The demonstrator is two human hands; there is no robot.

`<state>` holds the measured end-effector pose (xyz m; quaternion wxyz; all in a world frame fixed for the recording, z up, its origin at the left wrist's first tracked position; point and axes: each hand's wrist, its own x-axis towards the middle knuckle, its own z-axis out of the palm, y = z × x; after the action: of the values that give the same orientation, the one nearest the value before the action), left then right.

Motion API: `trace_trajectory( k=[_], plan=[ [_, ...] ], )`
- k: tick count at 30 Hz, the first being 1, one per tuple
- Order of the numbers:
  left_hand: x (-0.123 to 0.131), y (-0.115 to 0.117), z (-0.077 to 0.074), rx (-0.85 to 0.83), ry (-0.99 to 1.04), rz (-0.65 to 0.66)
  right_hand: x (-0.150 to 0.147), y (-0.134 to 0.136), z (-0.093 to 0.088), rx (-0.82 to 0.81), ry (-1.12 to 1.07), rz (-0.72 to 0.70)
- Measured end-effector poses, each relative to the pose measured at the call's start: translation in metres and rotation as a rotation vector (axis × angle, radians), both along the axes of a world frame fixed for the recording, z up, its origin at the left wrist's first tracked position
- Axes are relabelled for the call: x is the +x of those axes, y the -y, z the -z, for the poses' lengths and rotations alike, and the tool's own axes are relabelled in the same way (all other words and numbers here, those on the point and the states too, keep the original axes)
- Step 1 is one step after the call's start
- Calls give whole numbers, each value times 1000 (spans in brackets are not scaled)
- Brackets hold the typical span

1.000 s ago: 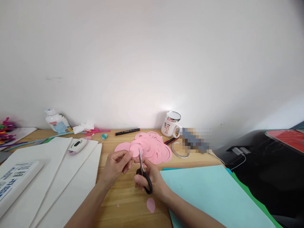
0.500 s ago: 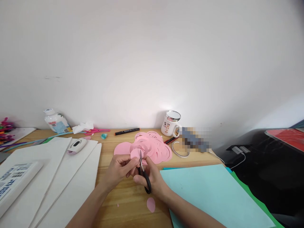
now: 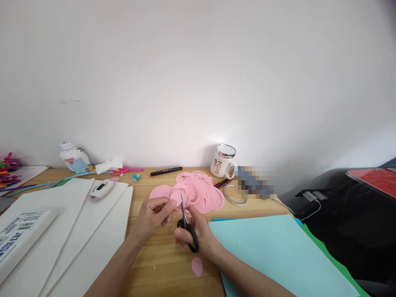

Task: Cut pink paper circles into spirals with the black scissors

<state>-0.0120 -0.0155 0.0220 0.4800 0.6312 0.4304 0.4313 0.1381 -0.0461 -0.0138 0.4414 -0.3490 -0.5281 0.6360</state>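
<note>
Between thumb and fingers, my left hand pinches a small pink paper piece by its lower edge. My right hand grips black-handled scissors, their metal blades pointing up and away from me. The blades lie at the right edge of the paper piece; how far apart they are is hard to make out. Just beyond both hands lies a heap of pink paper cutouts. Nearer to me on the wooden table, a pink petal-shaped cutout lies flat, with a tiny pink scrap to its left.
White sheets cover the left side, bearing a white handheld device. Light-blue sheets lie at right. Along the wall stand a white bottle and a mug, with a black marker and pink scissors.
The scissors have shifted slightly down and right relative to the paper piece. My left fingers have drawn a little apart from the right hand.
</note>
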Motion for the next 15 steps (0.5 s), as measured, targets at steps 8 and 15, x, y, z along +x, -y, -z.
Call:
trace_trajectory(
  k=[8,15],
  plan=[
    [0,-2,1,64,81,-85,-1,1,1,-39,-13,12],
    [2,1,0,48,8,-42,-1,0,4,-53,-19,-20]
  ],
)
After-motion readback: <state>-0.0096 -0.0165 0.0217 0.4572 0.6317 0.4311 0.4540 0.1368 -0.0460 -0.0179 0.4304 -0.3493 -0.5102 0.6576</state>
